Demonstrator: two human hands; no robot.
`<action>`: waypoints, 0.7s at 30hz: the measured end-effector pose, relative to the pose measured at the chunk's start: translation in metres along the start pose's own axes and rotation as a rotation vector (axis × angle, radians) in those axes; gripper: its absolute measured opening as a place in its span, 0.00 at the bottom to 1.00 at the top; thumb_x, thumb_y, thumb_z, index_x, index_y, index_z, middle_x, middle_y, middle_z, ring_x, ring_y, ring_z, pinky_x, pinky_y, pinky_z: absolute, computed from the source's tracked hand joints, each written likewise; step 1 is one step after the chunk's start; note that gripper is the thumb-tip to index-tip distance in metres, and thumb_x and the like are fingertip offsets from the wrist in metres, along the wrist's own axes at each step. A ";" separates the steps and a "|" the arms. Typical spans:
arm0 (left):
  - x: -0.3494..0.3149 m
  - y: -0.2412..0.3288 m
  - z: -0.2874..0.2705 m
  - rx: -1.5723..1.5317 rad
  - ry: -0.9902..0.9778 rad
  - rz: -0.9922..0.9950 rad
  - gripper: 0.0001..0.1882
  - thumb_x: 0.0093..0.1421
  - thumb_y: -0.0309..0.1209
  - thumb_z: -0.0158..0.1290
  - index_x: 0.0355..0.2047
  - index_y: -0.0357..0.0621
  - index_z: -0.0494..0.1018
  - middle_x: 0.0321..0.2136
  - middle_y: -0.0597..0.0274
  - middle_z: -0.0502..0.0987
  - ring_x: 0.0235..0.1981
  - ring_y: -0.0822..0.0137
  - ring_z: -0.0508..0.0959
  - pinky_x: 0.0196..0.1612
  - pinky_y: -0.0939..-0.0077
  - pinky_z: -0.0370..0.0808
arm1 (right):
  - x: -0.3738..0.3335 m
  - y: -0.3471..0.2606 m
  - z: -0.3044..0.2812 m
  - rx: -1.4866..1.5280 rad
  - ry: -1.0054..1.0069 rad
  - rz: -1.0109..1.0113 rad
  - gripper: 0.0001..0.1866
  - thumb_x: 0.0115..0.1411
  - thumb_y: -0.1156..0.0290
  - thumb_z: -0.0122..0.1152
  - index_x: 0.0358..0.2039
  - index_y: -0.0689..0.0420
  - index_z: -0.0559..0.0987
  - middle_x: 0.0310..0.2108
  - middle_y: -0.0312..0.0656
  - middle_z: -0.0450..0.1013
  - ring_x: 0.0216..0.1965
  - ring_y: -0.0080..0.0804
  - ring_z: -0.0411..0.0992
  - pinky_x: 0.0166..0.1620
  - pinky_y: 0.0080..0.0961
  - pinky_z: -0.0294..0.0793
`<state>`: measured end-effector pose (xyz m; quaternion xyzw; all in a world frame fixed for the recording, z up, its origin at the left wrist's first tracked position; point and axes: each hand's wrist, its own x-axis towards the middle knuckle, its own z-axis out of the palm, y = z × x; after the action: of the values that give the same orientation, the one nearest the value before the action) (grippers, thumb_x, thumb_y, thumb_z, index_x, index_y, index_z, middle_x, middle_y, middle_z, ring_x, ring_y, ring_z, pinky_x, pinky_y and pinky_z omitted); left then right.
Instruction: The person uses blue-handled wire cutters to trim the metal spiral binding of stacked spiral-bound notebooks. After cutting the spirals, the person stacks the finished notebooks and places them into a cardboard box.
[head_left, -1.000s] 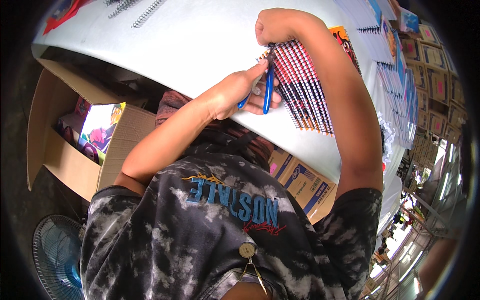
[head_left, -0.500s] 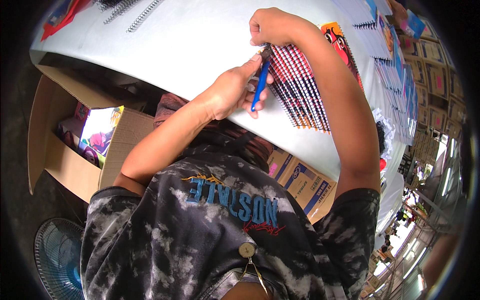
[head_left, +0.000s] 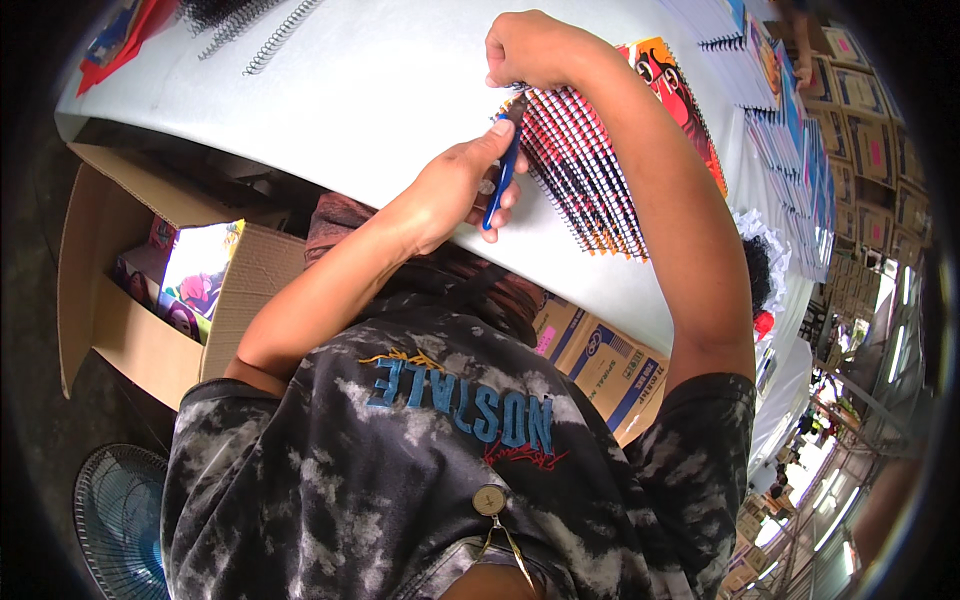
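In my left hand (head_left: 468,185) is a pair of blue-handled pliers (head_left: 503,170), thumb on one side and fingers curled round the other. Their dark jaws are at the far left corner of a stack of spiral notebooks (head_left: 585,175), by the ends of the black wire coils. Whether the jaws grip a wire is too small to tell. My right hand (head_left: 535,48) is closed at that same end, just beyond the jaws. Its fingertips point down toward the coil ends, and what they pinch is hidden. The top notebook has a red and orange cover (head_left: 680,100), partly behind my right forearm.
Loose black spiral coils (head_left: 280,35) and a red item (head_left: 125,45) lie at the table's far left. More notebook stacks (head_left: 775,130) stand at the right. An open cardboard box (head_left: 150,345) with colourful books is at left, near a fan (head_left: 120,520). Another carton (head_left: 605,365) sits below the table edge.
The view has shifted a little. My left hand and the pliers have moved slightly left, with the pliers' handle tilted a bit more. My right hand stays at the coil ends.
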<state>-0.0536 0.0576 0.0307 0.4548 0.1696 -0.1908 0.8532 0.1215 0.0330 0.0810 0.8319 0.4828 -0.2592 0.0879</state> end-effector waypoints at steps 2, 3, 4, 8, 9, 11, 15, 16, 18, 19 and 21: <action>-0.002 0.002 0.002 -0.008 -0.029 -0.011 0.29 0.66 0.54 0.28 0.43 0.41 0.66 0.29 0.59 0.72 0.30 0.66 0.76 0.32 0.75 0.73 | -0.001 0.000 -0.001 0.008 0.002 0.003 0.15 0.48 0.65 0.66 0.34 0.61 0.80 0.32 0.53 0.76 0.36 0.46 0.75 0.40 0.35 0.74; -0.001 0.003 0.004 -0.053 -0.048 -0.017 0.30 0.66 0.55 0.28 0.44 0.41 0.66 0.31 0.58 0.73 0.33 0.65 0.76 0.35 0.74 0.73 | -0.002 0.000 -0.001 0.011 0.003 0.003 0.15 0.48 0.65 0.66 0.34 0.61 0.80 0.32 0.54 0.76 0.36 0.46 0.75 0.40 0.35 0.74; 0.000 0.004 0.005 -0.099 -0.068 -0.022 0.30 0.66 0.55 0.27 0.45 0.41 0.66 0.32 0.57 0.73 0.35 0.64 0.77 0.37 0.73 0.73 | -0.001 -0.001 -0.001 0.010 0.003 -0.004 0.15 0.48 0.65 0.66 0.34 0.61 0.80 0.32 0.54 0.76 0.36 0.46 0.75 0.40 0.35 0.74; 0.007 0.009 0.006 -0.093 -0.002 0.010 0.31 0.65 0.55 0.28 0.46 0.40 0.65 0.34 0.54 0.74 0.38 0.62 0.77 0.39 0.72 0.72 | -0.002 0.000 -0.003 0.014 -0.008 -0.025 0.15 0.48 0.64 0.66 0.33 0.61 0.80 0.32 0.53 0.76 0.36 0.46 0.75 0.40 0.35 0.73; 0.006 0.008 0.005 -0.087 0.001 -0.005 0.31 0.65 0.55 0.28 0.46 0.40 0.65 0.34 0.54 0.74 0.38 0.62 0.77 0.39 0.72 0.73 | -0.003 0.000 -0.004 0.019 -0.013 -0.031 0.15 0.48 0.64 0.66 0.33 0.61 0.80 0.32 0.53 0.76 0.35 0.46 0.75 0.40 0.35 0.73; 0.004 0.008 0.001 -0.075 0.007 -0.036 0.31 0.65 0.55 0.28 0.46 0.40 0.65 0.34 0.54 0.75 0.38 0.61 0.77 0.40 0.72 0.73 | -0.003 -0.001 -0.004 0.028 0.007 -0.004 0.15 0.48 0.64 0.66 0.33 0.60 0.81 0.31 0.51 0.76 0.35 0.45 0.75 0.40 0.35 0.73; -0.005 0.011 0.005 -0.039 -0.026 0.002 0.30 0.65 0.55 0.28 0.44 0.40 0.66 0.30 0.58 0.73 0.34 0.62 0.78 0.38 0.71 0.74 | 0.021 0.011 0.010 -0.076 0.036 -0.118 0.15 0.48 0.62 0.65 0.33 0.59 0.81 0.30 0.49 0.77 0.33 0.44 0.75 0.39 0.34 0.73; -0.004 0.014 0.009 -0.072 -0.027 0.003 0.30 0.65 0.55 0.29 0.44 0.40 0.66 0.29 0.59 0.73 0.32 0.63 0.77 0.37 0.71 0.75 | 0.024 0.014 0.012 -0.077 0.028 -0.114 0.15 0.48 0.62 0.65 0.33 0.59 0.81 0.30 0.48 0.77 0.33 0.44 0.75 0.39 0.34 0.73; 0.000 0.016 0.012 -0.119 -0.024 0.019 0.29 0.65 0.54 0.29 0.43 0.41 0.66 0.26 0.61 0.71 0.27 0.64 0.76 0.35 0.70 0.75 | 0.026 0.015 0.011 -0.084 0.012 -0.110 0.15 0.48 0.61 0.65 0.33 0.58 0.81 0.30 0.48 0.77 0.32 0.43 0.75 0.39 0.33 0.73; 0.001 0.016 0.011 -0.118 -0.015 0.016 0.29 0.65 0.54 0.28 0.43 0.41 0.66 0.27 0.61 0.71 0.28 0.64 0.76 0.35 0.70 0.75 | 0.026 0.016 0.011 -0.032 0.019 -0.111 0.15 0.48 0.61 0.65 0.33 0.58 0.81 0.29 0.47 0.77 0.32 0.42 0.75 0.39 0.33 0.73; 0.001 0.017 0.010 -0.112 -0.002 0.008 0.30 0.66 0.54 0.27 0.44 0.41 0.66 0.27 0.60 0.72 0.28 0.64 0.76 0.36 0.70 0.75 | 0.024 0.020 0.011 0.075 0.035 -0.107 0.15 0.48 0.61 0.65 0.33 0.58 0.81 0.29 0.47 0.77 0.32 0.41 0.75 0.39 0.33 0.73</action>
<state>-0.0429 0.0578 0.0477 0.4068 0.1771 -0.1782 0.8783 0.1437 0.0364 0.0571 0.8120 0.5179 -0.2669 0.0341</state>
